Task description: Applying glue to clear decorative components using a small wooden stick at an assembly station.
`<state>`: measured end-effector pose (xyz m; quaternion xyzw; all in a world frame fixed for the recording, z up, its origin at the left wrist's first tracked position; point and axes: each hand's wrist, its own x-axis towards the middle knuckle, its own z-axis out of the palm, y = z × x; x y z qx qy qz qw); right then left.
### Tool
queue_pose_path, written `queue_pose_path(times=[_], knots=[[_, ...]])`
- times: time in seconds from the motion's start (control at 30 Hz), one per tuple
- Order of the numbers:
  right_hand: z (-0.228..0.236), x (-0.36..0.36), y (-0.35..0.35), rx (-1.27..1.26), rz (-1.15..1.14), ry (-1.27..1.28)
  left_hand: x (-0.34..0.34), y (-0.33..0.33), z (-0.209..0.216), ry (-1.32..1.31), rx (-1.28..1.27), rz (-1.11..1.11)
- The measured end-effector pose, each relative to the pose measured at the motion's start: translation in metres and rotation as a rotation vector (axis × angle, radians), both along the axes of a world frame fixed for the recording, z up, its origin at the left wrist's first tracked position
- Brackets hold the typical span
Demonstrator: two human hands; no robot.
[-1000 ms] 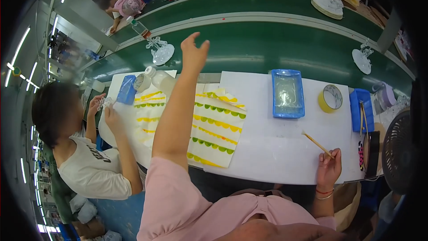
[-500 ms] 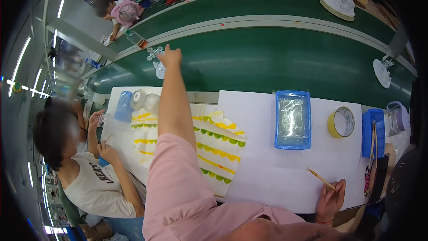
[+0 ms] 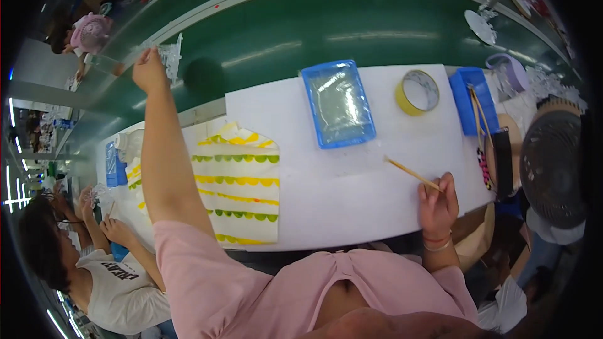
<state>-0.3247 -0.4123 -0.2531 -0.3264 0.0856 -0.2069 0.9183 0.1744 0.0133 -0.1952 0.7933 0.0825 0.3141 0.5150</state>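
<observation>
My left hand (image 3: 151,70) is stretched far out over the green conveyor belt, its fingers closed on a clear plastic ornament (image 3: 169,59) with a spiky outline. The exact grip is partly hidden by the hand. At the right side of the white-covered table, my right hand (image 3: 438,208) pinches a thin brush (image 3: 411,172) with a wooden handle, its pale tip pointing up and left. Beyond it lies a blue tray (image 3: 339,103) with shiny clear film over it. A roll of yellow tape (image 3: 417,93) stands to the tray's right.
A cloth with yellow and green scallops (image 3: 239,198) covers the table's left part. At right are a blue bin (image 3: 468,100) with sticks, a lilac mug (image 3: 507,72) and a black fan (image 3: 556,166). A co-worker (image 3: 107,276) sits at left. Another clear piece (image 3: 480,27) rests on the belt.
The view has swung right. My left hand has closed on the clear ornament and lifted it off the belt. My right hand still holds the brush over the white sheet.
</observation>
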Motion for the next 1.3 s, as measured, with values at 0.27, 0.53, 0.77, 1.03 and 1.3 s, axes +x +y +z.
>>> queue_pose_path(times=[0.27, 0.53, 0.77, 1.03, 1.3], knots=[[0.010, -0.019, -0.007, -0.060, -0.047, -0.166, -0.254, -0.078, 0.079, 0.072, -0.143, -0.612], [0.059, -0.015, -0.007, -0.323, -0.041, -0.156, -0.424, -0.122, 0.025, -0.182, 0.500, -0.688], [0.096, 0.036, -0.033, -0.496, -0.103, -0.081, -0.438, -0.135, 0.032, -0.112, 0.725, -0.902], [0.108, 0.082, -0.012, -0.787, -0.130, -0.015, -0.372, -0.136, 0.058, -0.186, 0.678, -1.140], [0.108, 0.095, -0.002, -1.054, -0.074, -0.088, -0.372, -0.123, 0.057, -0.001, 0.470, -1.060]])
